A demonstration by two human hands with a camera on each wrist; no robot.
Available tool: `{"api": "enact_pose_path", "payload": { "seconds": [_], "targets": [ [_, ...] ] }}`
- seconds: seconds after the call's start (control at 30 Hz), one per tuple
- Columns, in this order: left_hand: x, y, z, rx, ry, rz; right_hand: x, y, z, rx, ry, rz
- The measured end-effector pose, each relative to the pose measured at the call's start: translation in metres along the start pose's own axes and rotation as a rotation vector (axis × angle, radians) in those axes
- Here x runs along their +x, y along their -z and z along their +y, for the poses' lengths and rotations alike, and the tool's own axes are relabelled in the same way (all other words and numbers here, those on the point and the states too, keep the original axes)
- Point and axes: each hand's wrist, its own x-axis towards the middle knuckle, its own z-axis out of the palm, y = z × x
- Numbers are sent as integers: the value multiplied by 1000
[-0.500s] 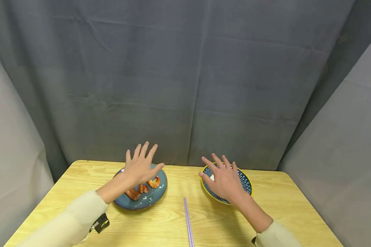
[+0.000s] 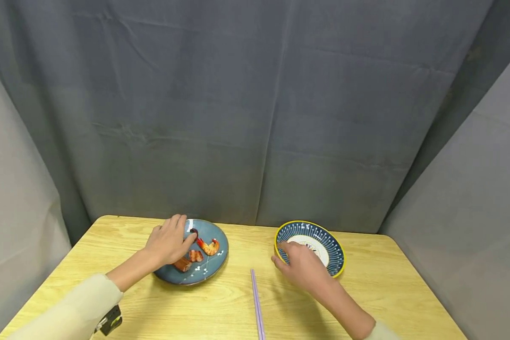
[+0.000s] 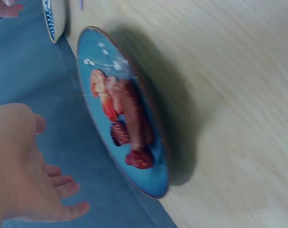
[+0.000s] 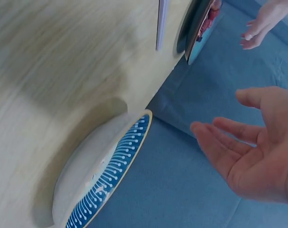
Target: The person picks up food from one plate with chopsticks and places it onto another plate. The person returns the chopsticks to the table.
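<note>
My left hand hovers over the left side of a blue plate, its fingers loosely bent and holding nothing. On that plate lie a cooked shrimp, a small striped meat piece and a longer brown piece; the left wrist view adds a dark red lump at one end. Above the near left part of a yellow-rimmed, blue-patterned bowl is my right hand. Its fingers are relaxed, and the right wrist view shows the palm holding nothing, apart from the bowl.
A pair of light purple chopsticks lies on the wooden table between plate and bowl. Behind the table's far edge hangs a grey curtain, with pale cloth at both sides.
Both hands, fingers spread half a second ago, have drawn back and lowered somewhat, their fingers now bent more. The shrimp and the bowl's inside show more fully.
</note>
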Motion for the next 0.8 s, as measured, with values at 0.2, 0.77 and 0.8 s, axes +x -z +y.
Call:
{"api": "enact_pose_path", "payload": {
  "seconds": [0.2,0.77,0.8],
  "targets": [
    [-11,-8,-14,14,12,-3,-11,-4,-3,80,65,-55],
    [-36,-26,-49,27,55,36,-49,-22,-9,232,120,-189],
    [-37,-27,-51,25,64,34,-50,-23,-9,237,129,-195]
  ]
}}
